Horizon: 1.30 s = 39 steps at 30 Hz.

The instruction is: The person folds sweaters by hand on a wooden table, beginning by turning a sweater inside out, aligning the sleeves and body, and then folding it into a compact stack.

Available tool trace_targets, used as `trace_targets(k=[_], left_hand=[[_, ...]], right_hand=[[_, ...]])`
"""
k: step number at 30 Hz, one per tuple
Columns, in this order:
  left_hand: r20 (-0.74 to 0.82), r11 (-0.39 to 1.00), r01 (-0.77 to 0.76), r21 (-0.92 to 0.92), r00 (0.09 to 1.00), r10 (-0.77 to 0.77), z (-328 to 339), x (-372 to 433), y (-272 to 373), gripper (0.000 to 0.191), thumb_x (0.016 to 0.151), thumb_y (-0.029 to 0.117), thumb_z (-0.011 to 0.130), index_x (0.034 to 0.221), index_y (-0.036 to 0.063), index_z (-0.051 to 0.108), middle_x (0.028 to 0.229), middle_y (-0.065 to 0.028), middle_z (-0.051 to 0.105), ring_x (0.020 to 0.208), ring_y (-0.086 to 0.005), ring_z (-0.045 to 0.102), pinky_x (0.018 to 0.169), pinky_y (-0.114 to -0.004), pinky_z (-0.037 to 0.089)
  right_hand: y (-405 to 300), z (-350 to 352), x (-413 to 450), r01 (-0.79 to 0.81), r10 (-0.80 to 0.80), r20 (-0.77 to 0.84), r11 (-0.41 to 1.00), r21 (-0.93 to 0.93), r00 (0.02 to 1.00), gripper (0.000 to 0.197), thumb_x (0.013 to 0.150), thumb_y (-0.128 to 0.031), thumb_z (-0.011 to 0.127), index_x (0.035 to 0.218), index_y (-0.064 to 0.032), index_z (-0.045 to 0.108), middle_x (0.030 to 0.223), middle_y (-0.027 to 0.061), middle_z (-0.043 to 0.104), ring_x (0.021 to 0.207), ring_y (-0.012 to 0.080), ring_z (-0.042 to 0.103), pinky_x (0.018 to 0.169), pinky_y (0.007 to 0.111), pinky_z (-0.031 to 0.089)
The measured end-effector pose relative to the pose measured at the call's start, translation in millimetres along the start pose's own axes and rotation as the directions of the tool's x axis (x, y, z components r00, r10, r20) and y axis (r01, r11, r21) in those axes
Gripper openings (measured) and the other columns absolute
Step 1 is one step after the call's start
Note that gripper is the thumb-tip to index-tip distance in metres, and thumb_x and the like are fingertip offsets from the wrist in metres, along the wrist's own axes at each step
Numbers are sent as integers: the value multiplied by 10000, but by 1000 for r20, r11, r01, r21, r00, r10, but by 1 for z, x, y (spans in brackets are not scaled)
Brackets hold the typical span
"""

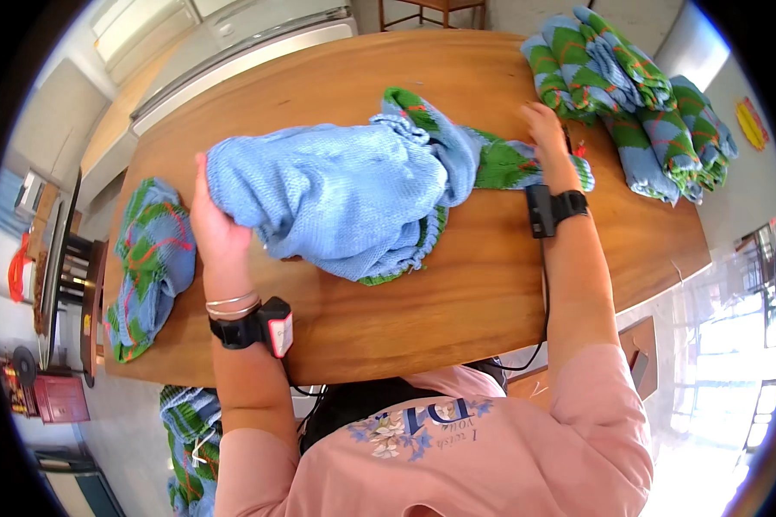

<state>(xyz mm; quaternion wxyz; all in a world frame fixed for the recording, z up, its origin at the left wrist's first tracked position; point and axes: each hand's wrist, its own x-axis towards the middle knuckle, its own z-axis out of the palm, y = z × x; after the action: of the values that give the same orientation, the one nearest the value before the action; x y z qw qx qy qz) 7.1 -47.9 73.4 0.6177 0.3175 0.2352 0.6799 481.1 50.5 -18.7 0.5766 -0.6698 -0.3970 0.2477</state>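
Observation:
A knitted sweater (336, 194) lies on the wooden table in front of me, its plain light-blue side showing and bunched up. My left hand (218, 223) holds its left end, the thumb hidden by the knit. A sleeve (507, 161) in green and blue with red lines stretches out to the right. Over that sleeve, near its striped cuff (584, 174), is my right hand (546, 132); its fingers extend past the knit above bare wood, with nothing seen in them. Green ribbing (388, 279) shows along the sweater's lower edge.
Several rolled knits (627, 97) are heaped at the table's (388, 336) far right corner. A crumpled patterned knit (155, 258) lies at the left edge. More knitwear (194, 439) hangs below the table at left. A cable (546, 291) runs from my right wrist device (542, 210).

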Motion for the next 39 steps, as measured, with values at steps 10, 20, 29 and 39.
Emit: trace_targets(k=[10,20,29,39], left_hand=[[-121,999,-29,30,992,33,18,-9,0,346,904,306,455,996,-9,568,948,-109,618,884,-205,587,810,-340,460],[20,989,-48,141,999,45,34,-14,-9,407,904,345,444,1016,-32,551,957,-129,610,877,-206,593,796,-334,470],[-108,953,-289,93,949,298,25,-16,17,379,905,322,454,1003,-28,561,945,-108,613,866,-188,589,781,-328,460],[65,916,-190,353,982,179,45,-29,-21,286,926,268,437,905,21,579,804,5,572,715,-63,510,671,-210,423]], right_hand=[[-20,-8,-4,295,-268,-279,954,59,922,240,765,-146,604,947,10,598,829,47,605,760,140,566,690,253,447],[-144,87,-288,882,-614,788,347,320,-45,327,723,-32,553,1048,-61,549,1093,102,529,672,228,590,641,303,481],[-152,73,-228,970,-827,509,223,-95,240,236,590,30,553,804,-64,581,769,96,518,629,260,525,578,351,448],[-165,55,-187,930,-860,354,328,-169,368,224,720,14,554,932,-25,614,1010,119,587,984,301,517,846,370,409]])
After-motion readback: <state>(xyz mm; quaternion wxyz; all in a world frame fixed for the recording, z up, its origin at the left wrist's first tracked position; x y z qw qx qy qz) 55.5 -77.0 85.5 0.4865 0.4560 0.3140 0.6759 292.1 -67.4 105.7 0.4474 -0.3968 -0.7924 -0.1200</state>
